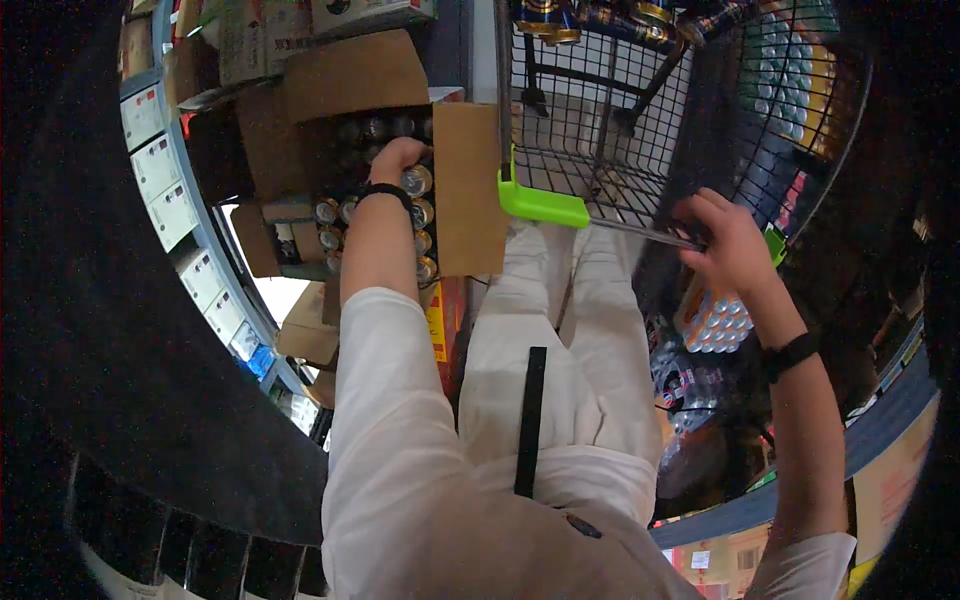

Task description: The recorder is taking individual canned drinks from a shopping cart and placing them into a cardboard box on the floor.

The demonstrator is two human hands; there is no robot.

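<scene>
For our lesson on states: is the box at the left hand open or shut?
Open: its flaps are spread outward, and cans show inside.

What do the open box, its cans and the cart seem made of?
Box: matte cardboard, from its plain brown surface. Cans: probably aluminium, with shiny silvery ends. Cart: likely metal wire, dark and thin; its green corner piece looks plastic, smooth and evenly coloured.

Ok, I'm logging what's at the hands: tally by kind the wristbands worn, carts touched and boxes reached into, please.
Black wristbands: 2
Dark wire shopping cart with bright green handle ends: 1
Open brown cardboard box holding cans: 1
Total: 4
</scene>
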